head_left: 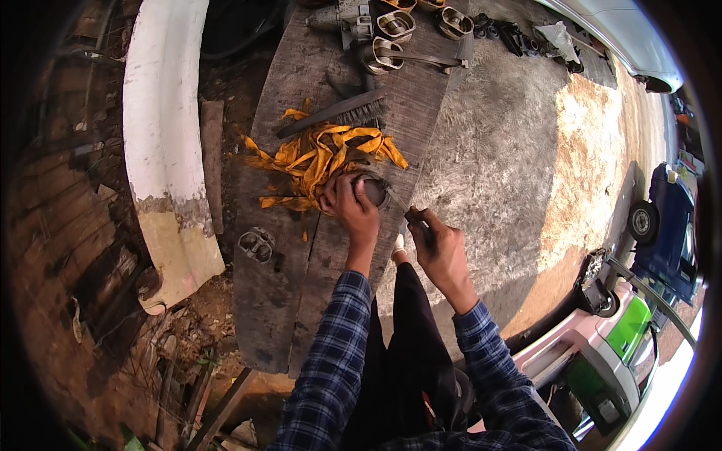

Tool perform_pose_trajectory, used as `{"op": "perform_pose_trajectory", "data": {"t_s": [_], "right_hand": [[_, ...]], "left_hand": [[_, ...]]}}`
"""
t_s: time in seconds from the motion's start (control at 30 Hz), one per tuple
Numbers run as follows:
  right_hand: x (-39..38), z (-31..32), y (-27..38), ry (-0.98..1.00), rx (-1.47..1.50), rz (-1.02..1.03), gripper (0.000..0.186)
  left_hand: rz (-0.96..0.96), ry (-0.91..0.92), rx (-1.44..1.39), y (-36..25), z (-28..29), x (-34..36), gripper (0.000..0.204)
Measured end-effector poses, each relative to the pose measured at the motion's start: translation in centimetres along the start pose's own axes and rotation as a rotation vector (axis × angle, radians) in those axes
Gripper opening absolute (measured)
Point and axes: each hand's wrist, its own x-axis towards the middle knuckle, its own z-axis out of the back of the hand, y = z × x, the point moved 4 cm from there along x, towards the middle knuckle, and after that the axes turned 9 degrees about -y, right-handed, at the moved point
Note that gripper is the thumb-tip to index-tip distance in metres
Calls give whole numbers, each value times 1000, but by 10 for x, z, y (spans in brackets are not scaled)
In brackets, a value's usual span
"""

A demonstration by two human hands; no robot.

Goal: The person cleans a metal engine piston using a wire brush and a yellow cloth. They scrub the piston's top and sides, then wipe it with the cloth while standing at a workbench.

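Observation:
My left hand (352, 214) grips a round, dark-topped piston (370, 192) against the worn wooden bench. In my right hand (445, 259) is a thin-bladed scraping tool (398, 200) with a dark handle, its fingers wrapped round it. The blade points at the piston's rim; whether it touches I cannot tell. Strips of orange-yellow rag (323, 161) lie bunched just beyond my left hand. A wire brush (335, 115) with a dark wooden back lies across the far side of the rag.
Several metal pistons (395, 26), one with a connecting rod (425, 58), stand at the bench's far end. A small metal part (256, 244) sits on the bench (274, 301) at left. Left of it lies a long white panel (165, 98). Vehicles, including a blue one (665, 233), stand at right.

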Motion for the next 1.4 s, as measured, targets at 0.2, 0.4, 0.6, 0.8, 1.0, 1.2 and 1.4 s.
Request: {"op": "perform_pose_trajectory", "data": {"t_s": [0.2, 0.4, 0.6, 0.8, 1.0, 1.2, 1.4], "right_hand": [[11, 6, 7, 84, -54, -4, 28], [13, 5, 13, 64, -50, 70, 24], [18, 8, 15, 101, -41, 9, 21], [26, 3, 21, 91, -76, 126, 24], [24, 12, 9, 190, -189, -43, 18], [37, -1, -8, 126, -171, 119, 24], [10, 37, -25, -41, -132, -118, 18]], "left_hand": [[0, -3, 19, 0, 0, 1, 31], [-13, 27, 4, -2, 1, 3, 29], [-28, 19, 15, -6, 3, 6, 29], [-14, 17, 7, -4, 1, 7, 32], [-42, -34, 9, -5, 2, 5, 32], [-51, -55, 41, -3, 1, 6, 32], [-4, -10, 10, -2, 2, 4, 33]]}}
